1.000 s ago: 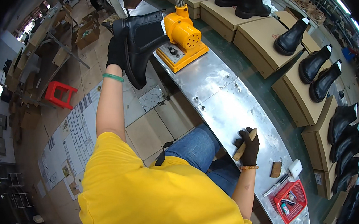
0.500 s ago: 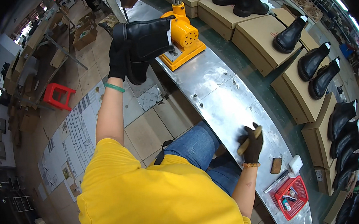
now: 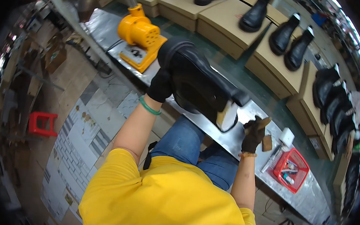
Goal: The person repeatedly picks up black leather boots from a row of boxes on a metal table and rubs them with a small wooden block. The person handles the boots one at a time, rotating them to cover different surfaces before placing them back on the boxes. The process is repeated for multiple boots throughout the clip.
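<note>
The left hand [image 3: 161, 86], black-gloved, wraps around a black boot [image 3: 199, 82] held over the tabletop's [image 3: 306, 203] near edge, its pale-lined opening toward the right hand [image 3: 252, 136]. Toward the tabletop's right end sits a red basket [image 3: 291, 187]; left of it, a brown block [image 3: 267, 143]. The right hand curls around a tan piece [image 3: 265, 121].

Red stool [image 3: 33, 123], tiled floor [image 3: 73, 78], metal bench [image 3: 307, 203]

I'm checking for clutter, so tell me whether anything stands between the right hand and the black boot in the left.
Nothing visible does: metal bench shows between the right hand and the black boot held in the left hand. The brown block and red basket lie beyond the right hand, away from the boot.
</note>
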Tool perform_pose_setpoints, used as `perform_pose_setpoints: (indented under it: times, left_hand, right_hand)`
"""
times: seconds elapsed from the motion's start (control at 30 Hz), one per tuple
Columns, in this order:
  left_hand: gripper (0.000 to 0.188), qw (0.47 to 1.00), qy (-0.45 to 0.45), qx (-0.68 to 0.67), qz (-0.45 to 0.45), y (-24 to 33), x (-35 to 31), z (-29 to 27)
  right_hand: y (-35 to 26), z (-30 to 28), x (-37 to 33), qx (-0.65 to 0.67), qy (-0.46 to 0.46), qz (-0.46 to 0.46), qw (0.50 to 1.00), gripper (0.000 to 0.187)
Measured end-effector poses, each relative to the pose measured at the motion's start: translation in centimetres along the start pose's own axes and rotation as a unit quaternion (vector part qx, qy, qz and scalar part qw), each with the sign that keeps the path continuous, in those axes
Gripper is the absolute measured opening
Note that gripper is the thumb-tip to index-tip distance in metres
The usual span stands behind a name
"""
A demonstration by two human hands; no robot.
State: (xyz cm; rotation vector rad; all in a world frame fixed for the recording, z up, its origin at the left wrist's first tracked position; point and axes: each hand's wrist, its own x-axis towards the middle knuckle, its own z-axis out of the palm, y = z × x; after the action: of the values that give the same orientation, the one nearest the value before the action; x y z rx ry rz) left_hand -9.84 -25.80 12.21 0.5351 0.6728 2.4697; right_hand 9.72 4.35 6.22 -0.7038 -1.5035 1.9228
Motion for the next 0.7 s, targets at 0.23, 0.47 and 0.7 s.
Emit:
perform_pose_setpoints:
  times: [0.23, 0.47, 0.7]
  left_hand:
    - [0.081, 0.956, -0.124, 0.046, -0.260, -9.6, 6.2, 5.6]
    - [0.079, 0.914, -0.243, 0.106, -0.306, -13.5, 8.8, 10.4]
    - [0.071, 0.895, -0.254, 0.102, -0.352, -14.4, 10.0, 12.1]
  right_hand:
    - [-15.8, 4.6, 3.8, 0.339, -0.179, -0.087, 0.920, 0.032]
    - [-20.2, 6.5, 4.6, 0.510, -0.310, -0.051, 0.801, 0.037]
    - [-18.9, 4.5, 6.9, 0.476, -0.417, -0.090, 0.769, 0.031]
